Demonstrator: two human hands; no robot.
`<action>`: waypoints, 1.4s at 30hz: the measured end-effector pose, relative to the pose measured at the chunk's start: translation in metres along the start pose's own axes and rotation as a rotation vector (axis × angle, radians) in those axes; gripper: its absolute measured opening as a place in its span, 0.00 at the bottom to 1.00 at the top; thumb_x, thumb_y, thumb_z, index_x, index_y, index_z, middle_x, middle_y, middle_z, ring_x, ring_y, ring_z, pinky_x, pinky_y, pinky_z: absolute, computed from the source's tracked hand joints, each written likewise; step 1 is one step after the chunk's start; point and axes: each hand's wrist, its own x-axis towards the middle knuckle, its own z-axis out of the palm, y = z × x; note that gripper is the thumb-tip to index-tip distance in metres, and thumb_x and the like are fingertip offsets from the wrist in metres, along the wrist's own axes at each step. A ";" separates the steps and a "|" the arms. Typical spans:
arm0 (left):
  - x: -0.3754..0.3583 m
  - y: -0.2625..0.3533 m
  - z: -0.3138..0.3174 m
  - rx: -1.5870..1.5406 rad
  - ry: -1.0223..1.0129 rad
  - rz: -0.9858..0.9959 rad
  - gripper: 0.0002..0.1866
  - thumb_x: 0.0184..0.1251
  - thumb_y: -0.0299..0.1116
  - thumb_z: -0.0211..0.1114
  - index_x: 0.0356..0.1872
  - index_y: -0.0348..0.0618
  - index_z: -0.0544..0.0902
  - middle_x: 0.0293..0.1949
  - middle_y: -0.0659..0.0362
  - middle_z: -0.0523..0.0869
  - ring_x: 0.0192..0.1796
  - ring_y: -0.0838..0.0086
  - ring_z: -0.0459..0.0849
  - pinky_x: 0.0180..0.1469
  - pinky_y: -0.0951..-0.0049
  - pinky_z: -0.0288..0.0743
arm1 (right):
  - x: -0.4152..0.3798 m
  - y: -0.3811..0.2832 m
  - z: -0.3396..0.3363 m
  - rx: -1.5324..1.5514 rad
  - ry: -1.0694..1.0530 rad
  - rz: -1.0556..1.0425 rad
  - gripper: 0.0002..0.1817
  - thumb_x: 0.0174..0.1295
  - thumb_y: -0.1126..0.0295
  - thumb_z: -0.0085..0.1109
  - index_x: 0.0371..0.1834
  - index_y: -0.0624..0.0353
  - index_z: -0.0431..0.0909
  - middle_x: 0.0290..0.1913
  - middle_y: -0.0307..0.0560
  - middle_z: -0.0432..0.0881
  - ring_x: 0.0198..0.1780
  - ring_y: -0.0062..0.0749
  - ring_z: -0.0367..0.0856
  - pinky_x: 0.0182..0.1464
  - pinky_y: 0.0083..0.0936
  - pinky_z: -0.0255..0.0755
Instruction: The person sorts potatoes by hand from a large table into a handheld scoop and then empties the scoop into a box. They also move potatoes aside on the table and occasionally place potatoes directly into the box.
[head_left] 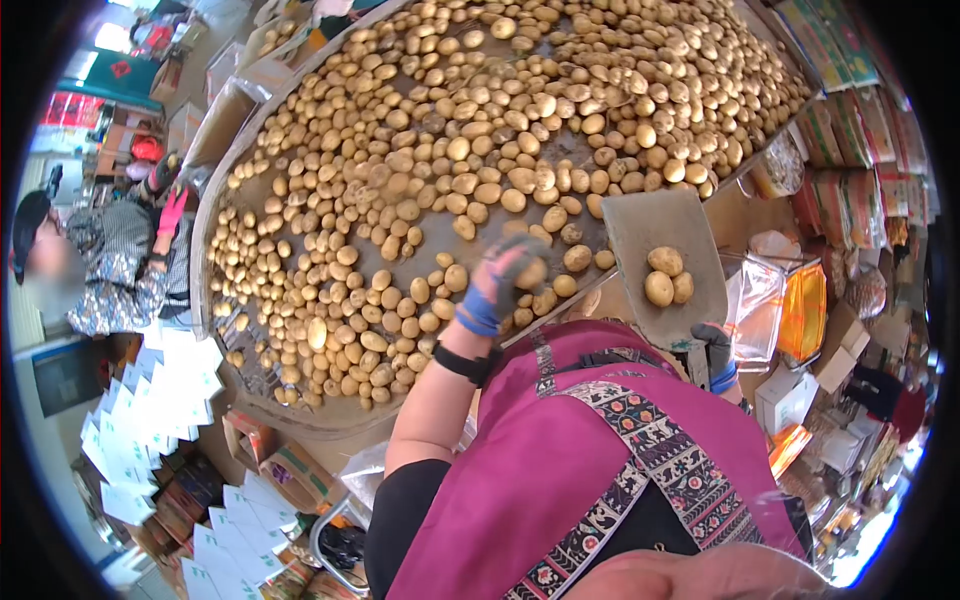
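potatoes (pixel 470 190) crowding tray (pixel 205 215), few gaps

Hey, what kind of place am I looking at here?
Probably a market stall or produce sorting spot: a big round tray heaped with loose potatoes, a scoop holding three more, and stacked cardboard boxes and packaged goods around it.

You have three potatoes (pixel 666 276) lying on one scoop (pixel 668 262), hundreds more potatoes (pixel 460 150) spread across one tabletop (pixel 205 230), too many to count.

Single head-worn fisheye view, looking steeply down, close over potato table (pixel 215 215), apron (pixel 560 470)
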 end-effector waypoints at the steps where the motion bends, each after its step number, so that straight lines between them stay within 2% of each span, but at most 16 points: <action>1: -0.001 -0.002 0.023 0.141 -0.048 0.038 0.18 0.64 0.39 0.64 0.50 0.38 0.78 0.44 0.55 0.84 0.44 0.69 0.84 0.47 0.71 0.78 | 0.002 0.001 -0.006 -0.009 0.008 0.037 0.24 0.53 0.74 0.53 0.56 0.67 0.72 0.52 0.57 0.80 0.54 0.49 0.80 0.61 0.43 0.72; 6: -0.015 -0.004 0.065 0.512 -0.197 0.065 0.21 0.59 0.39 0.69 0.48 0.35 0.78 0.38 0.55 0.84 0.41 0.73 0.82 0.45 0.76 0.76 | 0.009 0.008 -0.003 -0.020 0.025 0.076 0.22 0.53 0.72 0.53 0.53 0.68 0.73 0.50 0.58 0.81 0.51 0.49 0.81 0.57 0.43 0.76; 8: -0.013 -0.018 0.027 0.847 0.250 0.204 0.24 0.56 0.39 0.72 0.49 0.34 0.78 0.40 0.51 0.84 0.43 0.69 0.83 0.48 0.71 0.76 | 0.021 0.008 -0.031 -0.062 -0.012 0.123 0.25 0.54 0.71 0.52 0.57 0.68 0.71 0.53 0.58 0.80 0.53 0.50 0.81 0.59 0.44 0.74; 10: -0.025 -0.039 -0.027 1.322 0.610 0.385 0.23 0.54 0.38 0.71 0.50 0.40 0.78 0.47 0.46 0.82 0.50 0.54 0.81 0.52 0.62 0.75 | 0.024 0.008 -0.025 -0.141 -0.033 0.106 0.24 0.54 0.70 0.54 0.55 0.67 0.72 0.48 0.57 0.82 0.48 0.49 0.83 0.54 0.42 0.78; 13: -0.081 -0.007 -0.052 1.591 0.648 0.149 0.22 0.52 0.40 0.71 0.48 0.45 0.79 0.48 0.51 0.80 0.52 0.54 0.79 0.55 0.61 0.74 | 0.032 0.013 -0.044 -0.246 0.075 0.115 0.15 0.53 0.70 0.56 0.43 0.64 0.77 0.42 0.54 0.84 0.41 0.45 0.85 0.48 0.39 0.81; 16: -0.126 -0.007 -0.115 1.661 0.884 0.043 0.22 0.50 0.40 0.71 0.47 0.45 0.80 0.50 0.51 0.79 0.54 0.55 0.78 0.57 0.60 0.73 | 0.020 0.029 0.016 -0.287 0.141 0.053 0.06 0.52 0.69 0.57 0.29 0.59 0.78 0.32 0.51 0.83 0.32 0.40 0.84 0.36 0.31 0.82; 20: -0.154 0.010 -0.174 1.505 1.303 0.131 0.26 0.51 0.45 0.71 0.48 0.40 0.79 0.51 0.48 0.80 0.53 0.53 0.78 0.56 0.59 0.74 | 0.011 0.039 0.070 -0.255 0.119 0.093 0.06 0.53 0.71 0.57 0.32 0.59 0.79 0.33 0.48 0.83 0.35 0.37 0.84 0.39 0.29 0.81; 23: -0.168 0.042 -0.156 1.438 1.117 0.058 0.26 0.51 0.43 0.71 0.49 0.39 0.78 0.48 0.47 0.80 0.53 0.51 0.78 0.56 0.57 0.73 | 0.027 0.027 0.042 -0.575 -0.047 0.008 0.05 0.56 0.76 0.55 0.34 0.60 0.80 0.34 0.44 0.83 0.38 0.30 0.82 0.44 0.25 0.79; 26: -0.163 0.048 -0.093 1.474 0.816 0.569 0.30 0.49 0.41 0.72 0.54 0.41 0.76 0.50 0.47 0.80 0.54 0.50 0.77 0.57 0.55 0.71 | 0.011 0.048 0.092 -0.782 -0.147 -0.212 0.04 0.56 0.75 0.56 0.32 0.59 0.81 0.33 0.44 0.83 0.37 0.30 0.82 0.43 0.25 0.79; 27: -0.158 0.048 -0.066 1.392 0.687 0.686 0.31 0.48 0.40 0.73 0.55 0.42 0.75 0.51 0.47 0.80 0.54 0.51 0.77 0.58 0.56 0.71 | 0.022 0.040 0.095 -0.489 -0.178 0.145 0.06 0.56 0.76 0.56 0.34 0.59 0.81 0.34 0.43 0.83 0.38 0.29 0.82 0.42 0.24 0.78; 29: -0.154 0.055 -0.007 1.397 0.433 0.775 0.34 0.45 0.39 0.75 0.57 0.42 0.74 0.54 0.47 0.78 0.57 0.52 0.75 0.62 0.56 0.68 | 0.014 0.053 0.120 -0.800 -0.348 -0.036 0.07 0.56 0.75 0.56 0.36 0.60 0.81 0.34 0.43 0.83 0.38 0.28 0.82 0.42 0.24 0.77; 30: -0.149 0.049 0.011 1.417 0.325 0.685 0.39 0.43 0.39 0.77 0.60 0.44 0.72 0.60 0.47 0.74 0.63 0.50 0.72 0.66 0.56 0.65 | 0.013 0.057 0.129 -1.088 -0.515 -0.231 0.08 0.56 0.75 0.56 0.37 0.61 0.82 0.35 0.43 0.84 0.39 0.27 0.82 0.42 0.23 0.77; 32: -0.133 0.040 0.037 1.578 0.192 0.505 0.42 0.44 0.47 0.76 0.64 0.50 0.69 0.67 0.48 0.66 0.68 0.45 0.64 0.68 0.52 0.62 | 0.038 0.053 0.113 -1.210 -0.645 -0.273 0.10 0.55 0.75 0.58 0.41 0.63 0.81 0.38 0.43 0.84 0.40 0.26 0.82 0.42 0.22 0.76; 34: -0.121 0.035 0.054 1.866 0.160 0.259 0.42 0.47 0.50 0.74 0.66 0.53 0.69 0.69 0.48 0.63 0.70 0.45 0.60 0.69 0.53 0.60 | 0.039 0.051 0.145 -1.115 -0.505 0.069 0.03 0.58 0.75 0.60 0.32 0.59 0.84 0.33 0.45 0.85 0.38 0.30 0.84 0.43 0.25 0.77; 38: -0.097 0.003 0.051 1.850 0.291 0.127 0.41 0.48 0.50 0.72 0.67 0.54 0.68 0.70 0.49 0.62 0.71 0.46 0.58 0.69 0.55 0.59 | 0.059 0.042 0.154 -1.176 -0.599 0.115 0.10 0.55 0.75 0.61 0.41 0.62 0.82 0.38 0.42 0.85 0.40 0.24 0.83 0.43 0.22 0.76; 42: -0.099 0.006 0.054 1.639 0.534 0.176 0.35 0.51 0.41 0.70 0.63 0.51 0.70 0.68 0.49 0.64 0.69 0.47 0.61 0.68 0.56 0.62 | 0.099 0.031 0.134 -1.339 -0.777 0.072 0.08 0.55 0.74 0.61 0.37 0.63 0.83 0.37 0.42 0.85 0.40 0.24 0.82 0.43 0.22 0.76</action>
